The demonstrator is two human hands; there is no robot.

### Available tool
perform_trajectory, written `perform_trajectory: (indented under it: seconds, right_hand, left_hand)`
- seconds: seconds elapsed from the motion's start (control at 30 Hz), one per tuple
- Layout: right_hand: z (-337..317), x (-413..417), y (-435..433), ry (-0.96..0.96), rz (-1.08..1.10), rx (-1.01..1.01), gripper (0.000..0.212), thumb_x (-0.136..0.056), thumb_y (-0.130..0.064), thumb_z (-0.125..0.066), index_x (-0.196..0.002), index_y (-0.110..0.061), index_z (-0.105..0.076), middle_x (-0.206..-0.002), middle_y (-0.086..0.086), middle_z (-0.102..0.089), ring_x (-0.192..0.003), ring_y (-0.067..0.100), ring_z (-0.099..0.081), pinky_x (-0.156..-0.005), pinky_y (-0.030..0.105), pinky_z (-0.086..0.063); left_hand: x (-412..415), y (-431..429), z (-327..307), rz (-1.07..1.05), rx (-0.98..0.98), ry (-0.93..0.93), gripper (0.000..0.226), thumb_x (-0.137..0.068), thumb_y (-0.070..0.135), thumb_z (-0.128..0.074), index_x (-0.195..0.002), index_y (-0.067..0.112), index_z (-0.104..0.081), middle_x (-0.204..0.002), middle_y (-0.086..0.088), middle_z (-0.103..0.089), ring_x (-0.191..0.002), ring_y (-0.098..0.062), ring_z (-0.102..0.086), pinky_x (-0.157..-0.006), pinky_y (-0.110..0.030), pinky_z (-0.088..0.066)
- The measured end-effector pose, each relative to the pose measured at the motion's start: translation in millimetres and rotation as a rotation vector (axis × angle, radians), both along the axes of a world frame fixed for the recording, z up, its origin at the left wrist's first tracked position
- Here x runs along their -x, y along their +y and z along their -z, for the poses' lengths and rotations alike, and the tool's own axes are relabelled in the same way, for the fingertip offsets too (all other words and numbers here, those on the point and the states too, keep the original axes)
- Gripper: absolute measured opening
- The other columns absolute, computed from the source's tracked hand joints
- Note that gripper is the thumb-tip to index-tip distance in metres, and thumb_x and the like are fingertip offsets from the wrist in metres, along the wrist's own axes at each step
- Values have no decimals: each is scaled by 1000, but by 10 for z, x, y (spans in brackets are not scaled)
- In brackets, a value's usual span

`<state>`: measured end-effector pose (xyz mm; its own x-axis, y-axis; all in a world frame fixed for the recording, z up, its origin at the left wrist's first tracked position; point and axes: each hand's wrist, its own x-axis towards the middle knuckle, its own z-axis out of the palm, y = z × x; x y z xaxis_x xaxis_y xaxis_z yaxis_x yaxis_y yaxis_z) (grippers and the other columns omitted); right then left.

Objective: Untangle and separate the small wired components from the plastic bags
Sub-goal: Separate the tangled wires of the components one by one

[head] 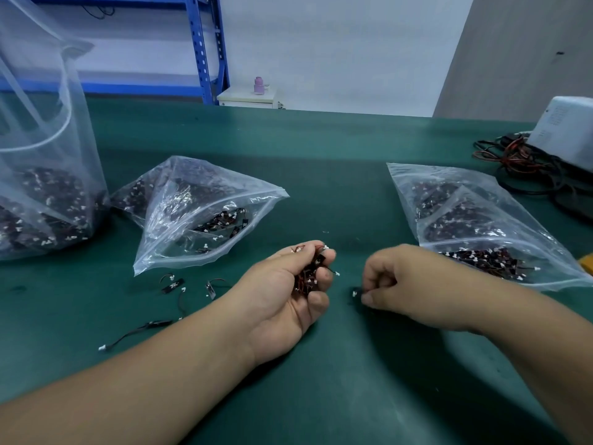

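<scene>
My left hand lies palm up on the green mat and cups a tangled bunch of small wired components, black and red wires with white plugs. To its right my right hand has its fingers curled and pinches a single black component just above the mat. Several separated components lie loose on the mat left of my left hand. A clear zip bag holding more components lies behind them, and another zip bag lies behind my right hand.
A tall clear bag of components stands at the far left. A white device with red and black cables sits at the right edge. Blue shelving and a small white cabinet stand beyond the table.
</scene>
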<state>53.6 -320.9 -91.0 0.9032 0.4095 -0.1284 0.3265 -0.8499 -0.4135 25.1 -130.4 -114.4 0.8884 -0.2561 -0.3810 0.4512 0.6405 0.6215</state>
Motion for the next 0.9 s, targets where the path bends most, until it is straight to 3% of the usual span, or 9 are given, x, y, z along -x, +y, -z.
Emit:
perform_trajectory:
  seconds: [0.17,0.3,0.5,0.6,0.7,0.8,0.9]
  right_hand:
    - [57,-44,17,-144,203,-453,17,-85,-17,-76,-72,-18,-66,-54,-9,-58,-45,3,-43,-47,18,-36]
    - [72,-59,49,-124,250,-632,17,-86,-8,-73,-79,-22,-67,-66,-4,-67,-51,10,-60,-55,27,-46]
    - [102,-64,74,-9,262,-698,40,-89,11,-56,-96,-28,-65,-87,0,-74,-65,14,-69,-61,24,-51]
    - [54,-36,84,-108,229,-675,26,-92,-1,-60,-93,-26,-68,-83,-8,-73,-64,7,-64,-60,20,-50]
    - [11,39,121,-162,106,-648,8,-90,-21,-68,-83,-23,-71,-76,-4,-70,-62,4,-57,-64,30,-51]
    - [23,100,159,-174,33,-572,19,-81,-37,-70,-72,-21,-69,-68,-5,-65,-59,3,-49,-57,28,-45]
    - [33,96,164,-260,37,-495,20,-85,-32,-69,-68,-21,-65,-68,-4,-63,-62,13,-54,-60,32,-46]
  left_hand:
    - [16,5,-22,-53,17,30,12,-97,19,-55,-86,18,-59,-61,2,-51,-41,-9,-39,-33,-17,-26]
    - [22,5,-11,-53,4,25,14,-96,19,-54,-83,19,-58,-56,5,-40,-37,-8,-32,-33,-16,-21]
    - [35,-15,-6,-57,-33,-24,8,-94,18,-57,-87,17,-61,-60,2,-48,-41,-9,-35,-35,-17,-23]
    - [64,-35,5,-27,-109,-109,8,-93,15,-55,-90,16,-62,-62,-1,-52,-41,-11,-36,-37,-17,-23]
    - [103,-86,32,2,-238,-214,13,-97,12,-49,-91,15,-61,-61,-5,-54,-40,-12,-36,-41,-17,-23]
    - [132,-130,49,26,-347,-287,14,-100,13,-47,-91,16,-57,-61,-7,-57,-38,-13,-38,-44,-18,-23]
    - [133,-143,44,36,-372,-298,10,-101,14,-47,-95,15,-55,-63,-9,-60,-38,-13,-40,-41,-17,-25]
